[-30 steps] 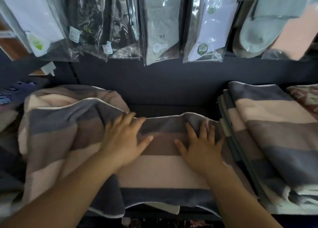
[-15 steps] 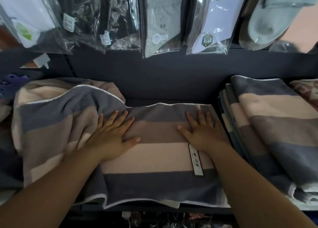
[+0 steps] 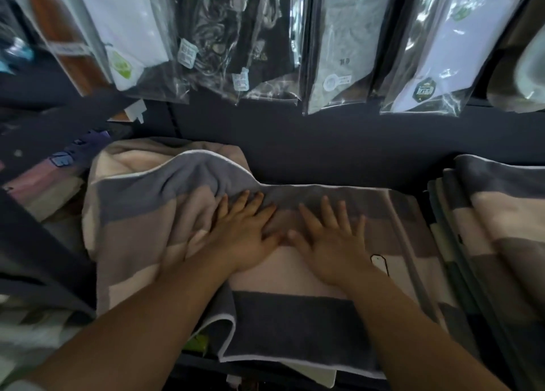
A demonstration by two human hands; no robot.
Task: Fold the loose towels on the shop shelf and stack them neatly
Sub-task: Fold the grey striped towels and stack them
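A striped towel (image 3: pixel 295 325) in grey, brown and cream lies flat on the shelf in the middle of the head view, its left part rumpled and humped up (image 3: pixel 153 201). My left hand (image 3: pixel 244 231) and my right hand (image 3: pixel 330 240) press flat on it side by side, fingers spread, thumbs almost touching. A white label (image 3: pixel 380 263) shows just right of my right wrist. A stack of folded striped towels (image 3: pixel 495 219) stands at the right.
Packaged socks in clear bags (image 3: pixel 333 45) hang above the shelf's dark back wall (image 3: pixel 324 148). More folded cloth and packets (image 3: pixel 44 172) lie at the left. The towel's front edge hangs slightly over the shelf's front.
Both hands have slid inward over the towel until they lie next to each other. The view has shifted so the towel sits further right.
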